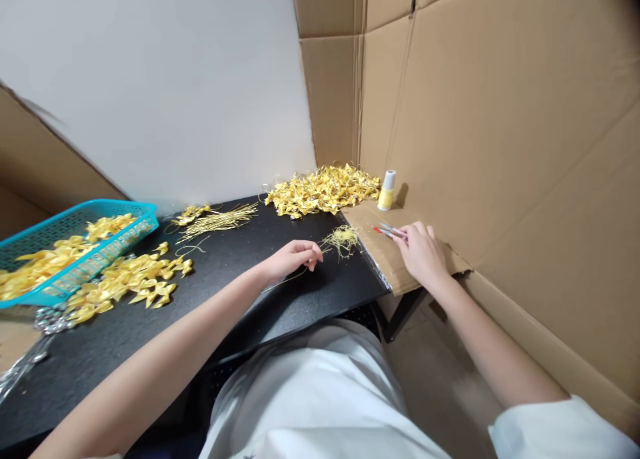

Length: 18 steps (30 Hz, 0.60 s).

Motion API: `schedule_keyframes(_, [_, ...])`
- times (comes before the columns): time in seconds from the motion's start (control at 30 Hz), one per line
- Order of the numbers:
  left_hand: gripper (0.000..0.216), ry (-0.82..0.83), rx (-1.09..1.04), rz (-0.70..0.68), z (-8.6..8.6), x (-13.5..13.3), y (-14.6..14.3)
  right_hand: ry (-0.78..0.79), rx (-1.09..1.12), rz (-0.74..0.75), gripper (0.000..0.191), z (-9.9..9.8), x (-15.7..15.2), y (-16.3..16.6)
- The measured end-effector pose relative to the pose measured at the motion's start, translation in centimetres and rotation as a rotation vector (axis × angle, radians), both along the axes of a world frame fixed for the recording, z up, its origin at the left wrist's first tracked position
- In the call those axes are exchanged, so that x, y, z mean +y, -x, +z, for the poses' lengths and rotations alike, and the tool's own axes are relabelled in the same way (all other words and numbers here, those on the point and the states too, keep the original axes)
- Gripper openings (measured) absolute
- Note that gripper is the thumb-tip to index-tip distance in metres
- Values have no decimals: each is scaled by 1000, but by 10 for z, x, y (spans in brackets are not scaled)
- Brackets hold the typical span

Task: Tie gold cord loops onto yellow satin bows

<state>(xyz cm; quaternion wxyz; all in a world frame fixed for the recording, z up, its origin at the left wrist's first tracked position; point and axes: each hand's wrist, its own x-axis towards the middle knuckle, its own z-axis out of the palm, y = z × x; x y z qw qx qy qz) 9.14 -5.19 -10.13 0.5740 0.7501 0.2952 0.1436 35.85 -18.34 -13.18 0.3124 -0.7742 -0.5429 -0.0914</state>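
Observation:
My left hand [295, 259] is above the black table, fingers curled and pinched together on a thin gold cord [287, 280] that trails below it. Just beyond it lies a tangle of short yellow cord ends [342, 240]. My right hand [424, 253] rests at the cardboard sheet on the right, fingers closed around slim pointed tools [391, 231]. One has a red tip and one looks silvery; their exact kind is partly hidden by the hand. Behind them stands a spool of yellow thread [387, 191] with a white top.
A heap of yellow ribbon bows [325, 191] lies at the back. Left of it is a bundle of gold cords [220, 220]. A blue basket [150, 213] holds more bows, with loose bows [135, 279] beside it. Cardboard walls [500, 112] close off the right side.

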Motion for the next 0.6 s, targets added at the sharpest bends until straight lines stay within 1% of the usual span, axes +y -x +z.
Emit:
schedule_keyframes(0.07, [20, -30, -34, -17, -3, -8, 5, 89, -93, -45, 25, -6, -1, -12])
schedule_keyframes(0.13, [18, -51, -63, -37, -6, -15, 8, 138, -125, -72, 28, -9, -1, -18])
schedule_keyframes(0.2, [18, -63, -88, -55, -10, -19, 9, 130, -141, -97, 28, -8, -2, -15])
schedule_keyframes(0.23, [18, -66, -96, -62, -11, -21, 10, 96, -145, -84, 28, -5, -2, -11])
schedule_keyframes(0.27, [18, -66, -103, -66, -12, -22, 10, 48, -144, -31, 28, -1, -2, -3])
schedule_keyframes(0.3, [19, -64, -110, -71, -13, -23, 9, 4, -137, 70, 28, 3, -1, 6])
schedule_keyframes(0.33, [20, -62, -118, -75, -14, -23, 9, -34, -128, 209, 29, 9, 0, 19])
schedule_keyframes(0.37, [21, -64, -126, -79, -14, -23, 9, -50, -120, 380, 30, 14, 2, 33])
schedule_keyframes(0.4, [21, -66, -133, -83, -14, -23, 9, -31, -118, 543, 31, 19, 5, 47])
schedule_keyframes(0.43, [22, -69, -140, -83, -14, -23, 10, -20, -126, 658, 30, 24, 8, 61])
schedule_keyframes(0.5, [23, -73, -153, -72, -15, -21, 12, 0, -146, 769, 23, 31, 16, 84])
schedule_keyframes(0.6, [22, -78, -163, -51, -18, -18, 16, -6, -161, 784, 9, 35, 27, 100])
